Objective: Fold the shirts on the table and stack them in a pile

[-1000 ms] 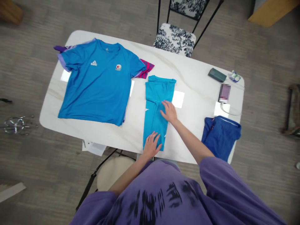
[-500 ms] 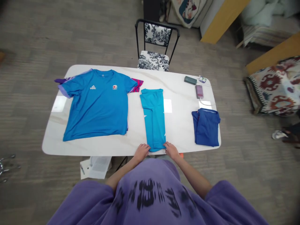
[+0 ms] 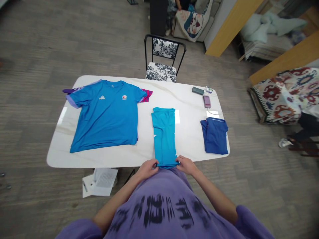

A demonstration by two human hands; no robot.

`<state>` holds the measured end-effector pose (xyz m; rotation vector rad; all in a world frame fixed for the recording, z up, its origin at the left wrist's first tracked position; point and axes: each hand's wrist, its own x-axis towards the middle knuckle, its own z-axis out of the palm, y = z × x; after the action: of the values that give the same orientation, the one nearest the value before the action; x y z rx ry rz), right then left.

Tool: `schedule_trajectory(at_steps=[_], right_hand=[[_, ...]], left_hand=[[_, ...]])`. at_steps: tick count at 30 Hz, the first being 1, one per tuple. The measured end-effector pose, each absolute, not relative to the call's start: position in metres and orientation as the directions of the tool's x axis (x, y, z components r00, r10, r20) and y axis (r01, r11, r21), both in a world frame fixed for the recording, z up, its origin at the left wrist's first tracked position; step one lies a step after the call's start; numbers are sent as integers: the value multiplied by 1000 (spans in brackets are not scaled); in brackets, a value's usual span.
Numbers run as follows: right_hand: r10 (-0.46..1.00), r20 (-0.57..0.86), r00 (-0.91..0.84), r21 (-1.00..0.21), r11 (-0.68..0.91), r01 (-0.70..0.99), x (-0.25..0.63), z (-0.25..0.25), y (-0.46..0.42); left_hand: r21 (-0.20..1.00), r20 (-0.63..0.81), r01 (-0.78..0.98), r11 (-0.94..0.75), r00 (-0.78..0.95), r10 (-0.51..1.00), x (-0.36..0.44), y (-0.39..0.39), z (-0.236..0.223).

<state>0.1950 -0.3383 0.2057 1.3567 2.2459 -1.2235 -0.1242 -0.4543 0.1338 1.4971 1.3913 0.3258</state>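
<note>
A teal shirt [image 3: 163, 136], folded into a long narrow strip, lies on the white table [image 3: 189, 132] and reaches its near edge. My left hand [image 3: 147, 168] pinches the strip's bottom left corner. My right hand [image 3: 186, 164] pinches the bottom right corner. Both hands sit at the table's near edge, just in front of my purple top.
A blue jersey [image 3: 106, 114] lies spread flat at the left over purple and pink garments. A folded navy garment [image 3: 214, 134] is at the right edge. A dark case [image 3: 197, 90] and a phone [image 3: 206, 101] lie at the far right. A patterned chair [image 3: 161, 63] stands behind; papers [image 3: 101, 177] lie on the floor.
My hands slid from the middle of the teal strip down to its bottom corners and closed on them. The view has pulled back from the table.
</note>
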Motion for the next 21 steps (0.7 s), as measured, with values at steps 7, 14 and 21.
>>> schedule_trajectory(at_steps=[7, 14, 21], right_hand=[[689, -461, -560, -572, 252, 781, 153, 197, -148], [862, -160, -482, -436, 376, 818, 55, 89, 25], [794, -290, -535, -466, 371, 803, 32, -22, 21]], left_hand=[[835, -331, 482, 264, 57, 942, -178, -300, 149], [679, -205, 600, 422, -398, 894, -182, -89, 62], [586, -229, 789, 184, -57, 972, -138, -52, -29]])
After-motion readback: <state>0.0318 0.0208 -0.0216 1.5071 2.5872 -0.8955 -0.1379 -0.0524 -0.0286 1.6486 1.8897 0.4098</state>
